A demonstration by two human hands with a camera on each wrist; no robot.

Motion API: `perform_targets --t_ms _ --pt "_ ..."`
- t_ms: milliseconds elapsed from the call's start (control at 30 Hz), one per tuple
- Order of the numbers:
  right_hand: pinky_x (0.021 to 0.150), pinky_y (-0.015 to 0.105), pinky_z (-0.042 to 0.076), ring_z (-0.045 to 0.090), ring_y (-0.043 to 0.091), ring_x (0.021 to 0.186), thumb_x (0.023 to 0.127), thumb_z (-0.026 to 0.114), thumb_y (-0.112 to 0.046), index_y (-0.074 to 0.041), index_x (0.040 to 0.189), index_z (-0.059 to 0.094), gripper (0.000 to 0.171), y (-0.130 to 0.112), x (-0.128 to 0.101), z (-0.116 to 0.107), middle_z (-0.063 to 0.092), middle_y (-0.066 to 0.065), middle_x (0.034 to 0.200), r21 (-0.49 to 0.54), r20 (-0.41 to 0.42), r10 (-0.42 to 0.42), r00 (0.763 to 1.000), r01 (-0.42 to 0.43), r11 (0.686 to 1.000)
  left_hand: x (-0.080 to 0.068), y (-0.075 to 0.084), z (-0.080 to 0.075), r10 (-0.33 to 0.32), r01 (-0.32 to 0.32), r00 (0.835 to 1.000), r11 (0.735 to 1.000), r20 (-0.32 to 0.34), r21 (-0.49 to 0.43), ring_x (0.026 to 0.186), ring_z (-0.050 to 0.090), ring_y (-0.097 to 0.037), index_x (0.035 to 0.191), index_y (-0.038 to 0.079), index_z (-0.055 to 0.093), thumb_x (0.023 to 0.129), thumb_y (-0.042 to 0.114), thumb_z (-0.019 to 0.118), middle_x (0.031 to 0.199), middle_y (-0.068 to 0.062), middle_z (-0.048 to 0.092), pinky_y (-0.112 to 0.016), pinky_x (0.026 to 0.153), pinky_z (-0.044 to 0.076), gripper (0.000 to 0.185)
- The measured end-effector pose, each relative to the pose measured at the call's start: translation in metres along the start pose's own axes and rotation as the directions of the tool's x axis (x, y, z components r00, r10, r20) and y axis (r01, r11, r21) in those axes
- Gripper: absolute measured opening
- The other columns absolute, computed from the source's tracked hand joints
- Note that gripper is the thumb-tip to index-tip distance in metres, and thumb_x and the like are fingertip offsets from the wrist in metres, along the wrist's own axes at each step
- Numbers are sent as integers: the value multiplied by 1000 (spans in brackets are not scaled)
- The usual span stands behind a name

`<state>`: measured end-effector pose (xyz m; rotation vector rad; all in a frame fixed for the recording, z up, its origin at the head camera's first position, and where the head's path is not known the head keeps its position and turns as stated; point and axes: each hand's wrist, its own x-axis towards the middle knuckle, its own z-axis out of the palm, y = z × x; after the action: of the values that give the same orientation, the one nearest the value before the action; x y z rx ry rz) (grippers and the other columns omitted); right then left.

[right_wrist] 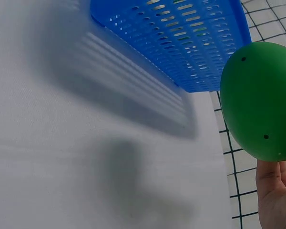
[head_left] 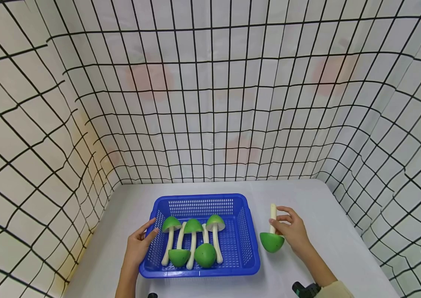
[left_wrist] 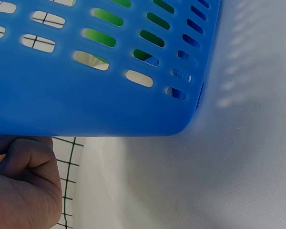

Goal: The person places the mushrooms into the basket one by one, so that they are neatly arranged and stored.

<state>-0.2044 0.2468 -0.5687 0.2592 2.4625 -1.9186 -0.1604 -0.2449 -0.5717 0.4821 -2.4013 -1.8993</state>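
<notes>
My right hand [head_left: 293,228] pinches the pale stem of a toy mushroom [head_left: 271,242] to the right of the basket, its green cap hanging down. In the right wrist view the cap [right_wrist: 264,102] shows large, above the fingers and apart from the basket. My left hand [head_left: 139,244] grips the left rim of a blue plastic basket [head_left: 238,272], thumb over the edge. From the left wrist, curled fingers [left_wrist: 31,160] show against the basket's rim. Inside the basket lie several green-capped mushrooms [head_left: 193,226], three caps toward the far side and two [head_left: 205,255] toward the near side.
The basket stands on a white table [head_left: 288,192]. White walls with a black grid [head_left: 210,95] enclose the back and both sides. Near the right sleeve [head_left: 335,289] is a black wrist device [head_left: 305,289]. Another small black item [head_left: 152,295] shows at the bottom edge.
</notes>
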Motion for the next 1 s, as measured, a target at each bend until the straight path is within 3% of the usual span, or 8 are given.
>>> perform_targets --t_ms 1000 --pt "68 28 61 70 13 75 92 79 -22 -12 147 48 64 -30 3 16 64 18 114 26 44 -65 997 64 998 -1 1 1 10 -10 1000 1000 -10 2 78 74 -28 146 17 60 97 39 72 108 -24 73 -35 64 62 55"
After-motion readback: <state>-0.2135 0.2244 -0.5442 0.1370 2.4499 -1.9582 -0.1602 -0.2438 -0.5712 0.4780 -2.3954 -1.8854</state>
